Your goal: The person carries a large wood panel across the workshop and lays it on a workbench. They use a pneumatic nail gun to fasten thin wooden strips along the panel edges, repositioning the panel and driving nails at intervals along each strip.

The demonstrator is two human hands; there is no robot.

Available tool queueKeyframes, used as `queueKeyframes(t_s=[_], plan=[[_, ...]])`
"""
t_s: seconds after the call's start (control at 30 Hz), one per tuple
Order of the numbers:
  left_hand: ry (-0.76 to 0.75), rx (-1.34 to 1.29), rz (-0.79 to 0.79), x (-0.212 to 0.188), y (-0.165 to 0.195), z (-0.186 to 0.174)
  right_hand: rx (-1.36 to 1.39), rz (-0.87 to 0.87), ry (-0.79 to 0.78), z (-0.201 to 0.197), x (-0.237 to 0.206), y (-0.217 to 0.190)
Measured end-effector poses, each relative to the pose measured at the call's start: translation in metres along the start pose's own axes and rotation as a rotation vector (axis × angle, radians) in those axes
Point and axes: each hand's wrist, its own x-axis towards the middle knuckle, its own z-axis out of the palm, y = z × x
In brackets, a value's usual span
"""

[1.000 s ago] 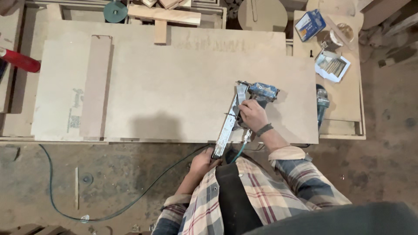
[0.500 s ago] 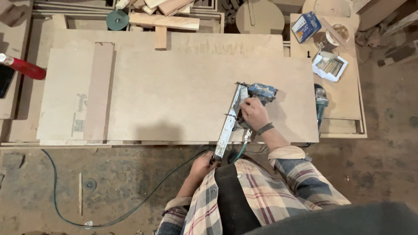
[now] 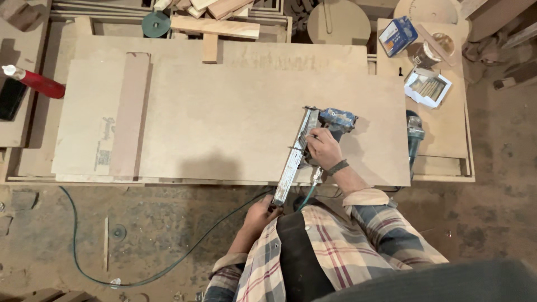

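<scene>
A blue pneumatic nail gun [image 3: 334, 119] with a long silver magazine [image 3: 295, 157] lies on a large fibreboard sheet [image 3: 224, 112]. My right hand [image 3: 323, 148] grips the gun's handle. My left hand [image 3: 262, 212] holds the near end of the magazine, just past the board's front edge. A green air hose [image 3: 168, 268] runs from the gun down across the floor to the left.
A narrow wooden strip [image 3: 130, 114] lies on the sheet's left part. A red tube [image 3: 34, 81] sits at far left. At right are an angle grinder [image 3: 415, 140], a white box of nails [image 3: 428, 87] and a blue box [image 3: 397, 36]. Wood offcuts [image 3: 215, 25] lie at the back.
My hands and the nail gun have kept their place on the board. The view shifted slightly; nothing was taken up or let go.
</scene>
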Motion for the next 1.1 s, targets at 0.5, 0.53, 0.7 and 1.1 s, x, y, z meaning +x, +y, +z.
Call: queueKeyframes(t_s=[0.5,0.53,0.7,1.1], plan=[[0.016,-0.414,-0.108,0.010,-0.022,0.017,0.193,0.523,0.164,-0.002,-0.041,0.017],[-0.003,-0.487,-0.119,0.013,-0.027,0.020,0.273,0.737,0.239,0.001,-0.048,0.022],[-0.130,-0.889,0.011,0.028,-0.051,0.032,0.806,1.316,0.280,0.021,-0.044,0.045],[0.155,-1.093,0.014,-0.013,-0.103,0.002,1.166,0.952,0.204,0.025,0.022,-0.082]])
